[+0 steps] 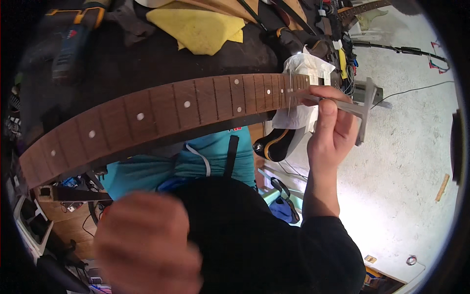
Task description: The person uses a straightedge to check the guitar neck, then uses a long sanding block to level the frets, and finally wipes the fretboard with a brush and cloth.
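Note:
A guitar neck with a brown, dotted fretboard [164, 105] stretches across the view; dark crosswise lines cut its face. My right hand [333, 125] pinches a pale, T-shaped tool [361, 115] between thumb and fingers over the fretboard's right end. A thin, straight strip [289, 100] crosses the board just beyond those fingertips; whether it joins the tool, I cannot tell. White paper [311, 63] covers the black guitar body [276, 146] around that end. My left hand [147, 242], blurred and curled, is in front of my torso at lower left, apart from the guitar; its fingers are smeared.
On the dark bench [132, 63] behind the neck are a yellow cloth [198, 30] and a blue-and-yellow tool [73, 46]. Several tools crowd the far edge. A pale wall [406, 147] with hanging cables stands at right.

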`<control>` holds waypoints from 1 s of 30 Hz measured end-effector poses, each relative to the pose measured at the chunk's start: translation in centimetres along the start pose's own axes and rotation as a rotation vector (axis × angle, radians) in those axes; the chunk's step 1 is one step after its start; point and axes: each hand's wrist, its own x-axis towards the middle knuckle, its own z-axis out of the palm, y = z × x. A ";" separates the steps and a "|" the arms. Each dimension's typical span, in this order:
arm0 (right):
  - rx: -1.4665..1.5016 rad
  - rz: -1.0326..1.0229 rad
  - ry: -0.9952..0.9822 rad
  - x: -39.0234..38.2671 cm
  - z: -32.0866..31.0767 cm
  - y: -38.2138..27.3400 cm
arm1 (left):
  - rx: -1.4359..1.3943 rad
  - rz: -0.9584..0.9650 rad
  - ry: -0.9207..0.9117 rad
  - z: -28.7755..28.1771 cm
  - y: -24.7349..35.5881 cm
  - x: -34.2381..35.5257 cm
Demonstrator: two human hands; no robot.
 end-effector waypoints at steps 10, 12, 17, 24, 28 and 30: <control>-0.231 -0.064 0.059 3.4 -0.8 -2.0 | -0.337 0.082 -0.347 2.5 5.8 -2.7; -0.402 0.011 -0.024 6.1 -2.0 -3.2 | 0.061 0.047 -0.282 2.6 6.5 -2.9; -0.672 -0.143 -0.133 15.0 -1.0 2.4 | 0.567 0.150 -0.083 6.5 11.8 -1.8; -1.074 -0.129 -0.191 21.8 -4.3 11.2 | 0.874 0.250 0.004 11.4 12.0 -1.8; -1.053 -0.043 -0.304 22.0 -2.4 12.9 | 1.241 -0.038 -0.144 9.2 10.7 -4.6; -1.050 -0.043 -0.262 21.2 -3.2 13.3 | 1.461 -0.130 0.207 6.9 9.8 -7.4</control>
